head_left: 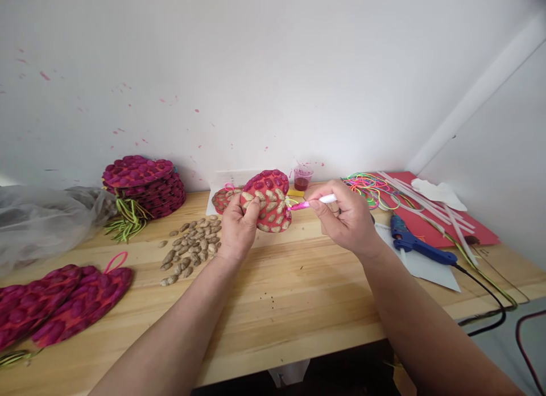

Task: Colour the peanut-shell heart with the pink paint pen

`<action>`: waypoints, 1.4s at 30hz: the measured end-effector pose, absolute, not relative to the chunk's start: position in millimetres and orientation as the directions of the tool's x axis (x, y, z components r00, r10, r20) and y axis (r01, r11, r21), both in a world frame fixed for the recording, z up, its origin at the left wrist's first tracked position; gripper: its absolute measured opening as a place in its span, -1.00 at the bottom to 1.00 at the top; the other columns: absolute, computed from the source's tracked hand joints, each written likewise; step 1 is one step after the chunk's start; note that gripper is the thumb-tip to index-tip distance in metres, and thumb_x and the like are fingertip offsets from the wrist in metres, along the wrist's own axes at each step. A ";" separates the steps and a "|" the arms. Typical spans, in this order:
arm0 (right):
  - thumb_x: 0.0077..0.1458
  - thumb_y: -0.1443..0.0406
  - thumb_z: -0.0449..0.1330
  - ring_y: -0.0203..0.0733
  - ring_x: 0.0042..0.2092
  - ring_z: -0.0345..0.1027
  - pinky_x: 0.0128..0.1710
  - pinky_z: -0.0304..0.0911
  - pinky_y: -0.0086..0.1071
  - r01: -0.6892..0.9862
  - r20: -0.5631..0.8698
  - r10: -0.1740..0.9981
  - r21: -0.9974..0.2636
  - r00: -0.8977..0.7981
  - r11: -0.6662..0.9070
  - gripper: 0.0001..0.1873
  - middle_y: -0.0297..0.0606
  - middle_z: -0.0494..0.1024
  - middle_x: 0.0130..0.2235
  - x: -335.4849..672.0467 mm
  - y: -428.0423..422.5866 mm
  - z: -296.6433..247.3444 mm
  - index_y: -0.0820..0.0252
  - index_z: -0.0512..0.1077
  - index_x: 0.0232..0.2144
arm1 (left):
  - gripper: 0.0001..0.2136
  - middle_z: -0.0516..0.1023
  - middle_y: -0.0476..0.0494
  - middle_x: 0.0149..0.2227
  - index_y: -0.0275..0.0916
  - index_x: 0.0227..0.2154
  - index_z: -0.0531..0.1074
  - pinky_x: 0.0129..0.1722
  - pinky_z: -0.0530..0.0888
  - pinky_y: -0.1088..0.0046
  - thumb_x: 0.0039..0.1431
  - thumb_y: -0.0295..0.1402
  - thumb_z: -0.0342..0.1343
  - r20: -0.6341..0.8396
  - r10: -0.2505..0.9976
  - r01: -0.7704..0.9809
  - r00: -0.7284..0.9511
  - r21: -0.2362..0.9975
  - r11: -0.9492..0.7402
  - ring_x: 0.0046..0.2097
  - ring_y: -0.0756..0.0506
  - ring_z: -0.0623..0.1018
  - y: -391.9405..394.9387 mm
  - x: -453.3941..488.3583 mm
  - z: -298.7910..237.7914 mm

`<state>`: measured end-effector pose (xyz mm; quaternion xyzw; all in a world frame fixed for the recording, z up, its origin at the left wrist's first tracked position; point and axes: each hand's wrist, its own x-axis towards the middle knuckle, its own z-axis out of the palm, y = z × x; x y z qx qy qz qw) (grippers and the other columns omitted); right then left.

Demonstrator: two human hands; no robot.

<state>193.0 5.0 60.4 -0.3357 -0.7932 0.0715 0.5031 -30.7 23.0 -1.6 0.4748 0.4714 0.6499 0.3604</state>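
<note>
Several heart-shaped pieces [63,305], fully coated in magenta, were laid flat at the left front edge of the bench [277,316], one with a pink loop. Behind them, toward the left back corner, a crumpled clear plastic bag [38,219] was noted. Next came a stack of painted hearts [143,185] against the wall, with green cords [128,219] trailing from under it. Loose peanuts [191,248], unpainted, were scattered just left of mid-bench.

The left hand [236,228] was closed on the heart in work [268,205], thumb across its lower left face. The piece was held tilted upright above the middle of the bench. Its top rows of shells were coated red-magenta; the shells of the middle and lower part were bare tan. Judged from this, roughly a third of the shells were covered and the greater part was left to do. A second heart [224,198], seemingly part-painted, was lying behind the left hand on a white sheet.

The right hand [345,219] was pinched narrow round a brush [318,201] with a white handle, its pink-stained tip brought to the heart's right edge. A small paint cup [302,178] holding dark red was set near the back edge, just behind the heart.

Toward the right back corner, neon cords [367,185], a red sheet [482,234] and white glue sticks [426,201] were recorded. A blue glue gun [416,245] was laid on white paper near the right edge, its cable run off the front.
</note>
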 end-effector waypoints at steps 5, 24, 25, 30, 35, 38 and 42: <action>0.33 0.21 0.19 -0.16 -0.26 0.42 -0.34 0.20 -0.29 0.433 0.701 0.653 -0.514 -0.286 0.741 -0.86 -0.26 0.56 -0.32 193.3 3.6 60.2 0.08 0.43 -0.30 | -0.73 0.36 0.04 -0.47 -0.14 -0.42 0.33 -0.44 0.37 0.48 0.17 -0.14 0.27 0.272 0.915 -0.027 -0.298 0.956 -0.293 -0.42 -0.04 0.40 23.6 -31.1 -1.5; 0.34 0.16 0.19 -0.16 -0.26 0.45 -0.42 0.19 -0.33 0.446 0.688 0.680 -0.540 -0.254 0.714 -0.83 -0.26 0.57 -0.32 192.7 2.9 60.9 0.07 0.44 -0.30 | -0.75 0.34 0.04 -0.47 -0.14 -0.41 0.37 -0.38 0.43 0.47 0.17 -0.13 0.27 0.276 0.924 -0.027 -0.267 0.956 -0.293 -0.39 -0.06 0.42 23.7 -31.3 -3.3; 0.34 0.16 0.20 -0.16 -0.26 0.45 -0.42 0.20 -0.32 0.442 0.687 0.677 -0.538 -0.263 0.718 -0.83 -0.26 0.57 -0.32 192.8 3.0 60.9 0.07 0.44 -0.31 | -0.75 0.35 0.04 -0.47 -0.14 -0.41 0.36 -0.39 0.42 0.47 0.17 -0.13 0.27 0.272 0.924 -0.033 -0.268 0.956 -0.291 -0.39 -0.06 0.42 23.6 -31.2 -2.9; 0.32 0.13 0.21 -0.14 -0.29 0.45 -0.41 0.24 -0.29 0.429 0.695 0.673 -0.543 -0.253 0.722 -0.82 -0.26 0.57 -0.35 192.8 3.6 60.8 0.04 0.44 -0.30 | -0.73 0.34 0.04 -0.47 -0.13 -0.42 0.33 -0.42 0.40 0.47 0.14 -0.13 0.29 0.237 0.928 -0.064 -0.287 0.962 -0.266 -0.41 -0.05 0.42 22.9 -30.2 -0.5; 0.33 0.15 0.20 -0.14 -0.29 0.45 -0.34 0.27 -0.26 0.449 0.695 0.666 -0.521 -0.272 0.726 -0.83 -0.26 0.59 -0.34 193.1 3.6 61.3 0.06 0.45 -0.30 | -0.71 0.32 0.04 -0.48 -0.13 -0.44 0.32 -0.41 0.40 0.47 0.11 -0.14 0.32 0.227 0.927 -0.066 -0.300 0.964 -0.258 -0.40 -0.06 0.42 22.8 -29.8 0.0; 0.33 0.20 0.19 -0.16 -0.27 0.43 -0.24 0.28 -0.24 0.460 0.705 0.633 -0.468 -0.321 0.755 -0.85 -0.28 0.60 -0.32 193.1 3.0 61.8 0.08 0.45 -0.30 | -0.70 0.31 0.05 -0.49 -0.13 -0.46 0.30 -0.42 0.40 0.47 0.11 -0.14 0.31 0.236 0.921 -0.064 -0.309 0.961 -0.268 -0.41 -0.05 0.41 23.7 -30.6 -0.7; 0.33 0.22 0.19 -0.19 -0.29 0.42 -0.20 0.28 -0.24 0.460 0.732 0.596 -0.426 -0.331 0.779 -0.87 -0.30 0.59 -0.33 192.1 3.1 62.4 0.08 0.45 -0.30 | -0.70 0.33 0.04 -0.48 -0.14 -0.45 0.31 -0.43 0.40 0.47 0.12 -0.14 0.31 0.245 0.919 -0.051 -0.308 0.961 -0.273 -0.41 -0.04 0.41 24.8 -31.4 -2.0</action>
